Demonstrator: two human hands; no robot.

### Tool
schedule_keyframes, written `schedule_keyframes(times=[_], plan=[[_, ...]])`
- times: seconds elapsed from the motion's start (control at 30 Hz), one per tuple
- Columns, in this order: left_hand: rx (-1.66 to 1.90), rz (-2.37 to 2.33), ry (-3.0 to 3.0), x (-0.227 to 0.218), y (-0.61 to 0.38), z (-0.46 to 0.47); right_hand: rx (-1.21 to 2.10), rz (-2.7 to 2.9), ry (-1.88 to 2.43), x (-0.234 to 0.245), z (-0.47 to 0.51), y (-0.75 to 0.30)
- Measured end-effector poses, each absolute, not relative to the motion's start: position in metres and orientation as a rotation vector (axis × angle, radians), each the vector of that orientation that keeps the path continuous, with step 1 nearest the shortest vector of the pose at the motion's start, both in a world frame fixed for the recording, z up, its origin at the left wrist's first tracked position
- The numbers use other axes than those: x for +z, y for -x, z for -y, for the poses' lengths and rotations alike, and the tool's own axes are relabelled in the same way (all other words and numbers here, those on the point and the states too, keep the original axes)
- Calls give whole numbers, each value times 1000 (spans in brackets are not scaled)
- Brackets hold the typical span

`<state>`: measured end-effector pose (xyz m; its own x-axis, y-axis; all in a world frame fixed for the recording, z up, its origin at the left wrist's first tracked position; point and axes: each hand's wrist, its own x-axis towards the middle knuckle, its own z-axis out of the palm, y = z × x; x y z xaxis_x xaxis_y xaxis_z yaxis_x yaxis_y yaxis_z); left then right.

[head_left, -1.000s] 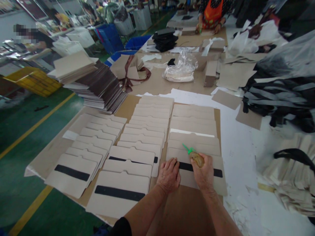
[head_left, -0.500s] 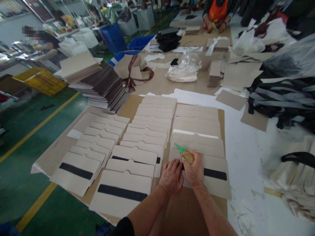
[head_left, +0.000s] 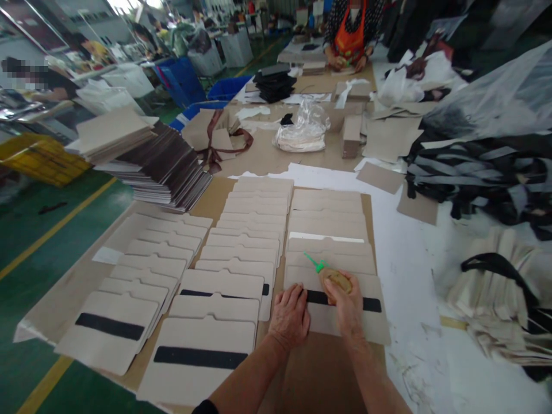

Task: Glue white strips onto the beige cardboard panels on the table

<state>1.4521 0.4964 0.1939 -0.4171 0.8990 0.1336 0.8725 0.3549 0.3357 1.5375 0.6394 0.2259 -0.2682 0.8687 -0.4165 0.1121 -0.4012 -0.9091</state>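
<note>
In the head view, the only one given, a tan, rounded squeeze bottle (head_left: pixel 338 280) with a thin green nozzle (head_left: pixel 312 261) is gripped in the right hand (head_left: pixel 348 305), the fingers closed around its body. The left hand (head_left: pixel 288 316) is laid palm down, fingers lightly bent and side by side, at the left end of a black flat strip (head_left: pixel 371 305); nothing is seen to be grasped by it. The strip lies across a beige, thin rectangular panel (head_left: pixel 323 319), the nearest in the right-hand column on the table.

The step in hand is judged to be the spreading of something, perhaps glue, from the bottle, while the panel is steadied by the left hand. For the next move, a controlled nozzle height, even pressure on the bottle and a firmly held panel seem to be called for.

The middle of the strip is hidden by the right hand and bottle. Whether the nozzle tip is touching the panels below it, or whether any fluid is coming out, cannot be told. Most of each panel in the middle column (head_left: pixel 204 365) is covered by overlap. At the far end, a co-worker in an orange apron (head_left: pixel 350 41) is cut off by the top edge, and the small item at that person's hands is too small to be made out.
</note>
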Motion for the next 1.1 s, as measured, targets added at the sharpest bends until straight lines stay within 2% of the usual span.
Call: schedule_keyframes(times=[0.33,0.63,0.87,1.1], plan=[[542,-2521,-1692,196,-1451,-497,1167,1122,1639,216,-723,-1617],[532,-2515,-1701,195,-1449,-497,983,1376,1736,212,-739,-1618],[548,-2530,-1718,195,-1449,-497,871,1578,1650,213,-739,-1608],[545,-2541,-1692,190,-1451,-496,913,1696,1590,214,-723,-1586]])
